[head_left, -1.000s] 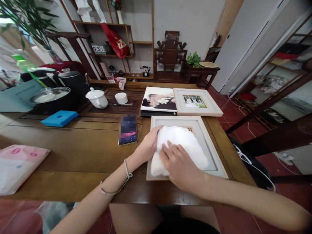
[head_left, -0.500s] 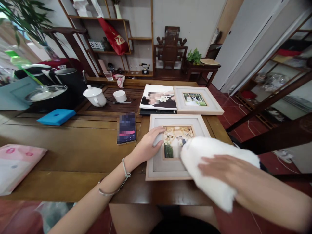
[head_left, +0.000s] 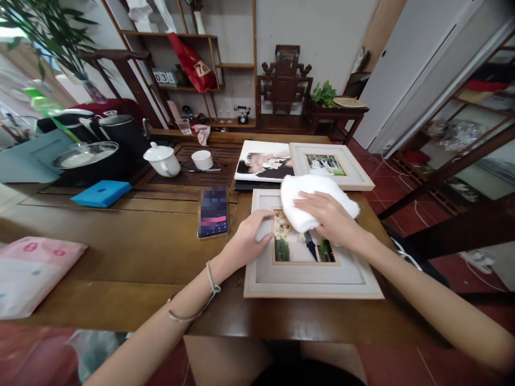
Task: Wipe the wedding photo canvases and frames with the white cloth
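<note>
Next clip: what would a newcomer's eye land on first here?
The right hand pressing a white cloth onto the upper part of the nearest picture frame, at the table's right end, while the left hand rests on the frame's left side. Just left lies a phone; two more framed photos lie behind.

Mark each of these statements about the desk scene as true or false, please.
1. The right hand presses a white cloth on the near frame. True.
2. The left hand holds the phone. False: it rests on the frame's left side, and the phone lies apart.
3. The far frame stands upright. False: it lies flat on the table.
4. A white teapot stands beside a white cup. True.
</note>
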Demonstrator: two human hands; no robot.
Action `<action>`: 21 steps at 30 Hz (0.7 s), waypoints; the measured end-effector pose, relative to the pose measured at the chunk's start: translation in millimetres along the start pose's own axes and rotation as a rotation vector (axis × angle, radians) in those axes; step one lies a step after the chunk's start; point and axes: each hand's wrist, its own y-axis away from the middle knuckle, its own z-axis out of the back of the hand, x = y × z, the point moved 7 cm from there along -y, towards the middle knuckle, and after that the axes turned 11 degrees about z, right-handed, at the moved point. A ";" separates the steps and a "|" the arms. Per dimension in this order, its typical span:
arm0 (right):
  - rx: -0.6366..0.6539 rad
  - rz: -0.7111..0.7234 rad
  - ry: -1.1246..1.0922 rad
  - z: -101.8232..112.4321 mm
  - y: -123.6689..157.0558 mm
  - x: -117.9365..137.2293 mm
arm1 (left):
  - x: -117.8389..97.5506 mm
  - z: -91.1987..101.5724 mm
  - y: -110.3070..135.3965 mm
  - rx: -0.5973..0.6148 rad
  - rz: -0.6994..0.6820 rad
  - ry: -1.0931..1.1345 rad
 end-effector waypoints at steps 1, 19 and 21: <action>0.011 0.022 -0.018 -3.7 -10.3 4.2 | 0.8 0.3 -0.4 -0.003 0.012 0.002; 0.257 0.019 -0.268 24.3 55.8 44.0 | -4.0 -3.3 1.4 0.040 -0.029 -0.024; 0.168 -0.073 -0.170 30.7 48.3 23.8 | -4.7 -4.6 1.6 0.064 -0.042 -0.011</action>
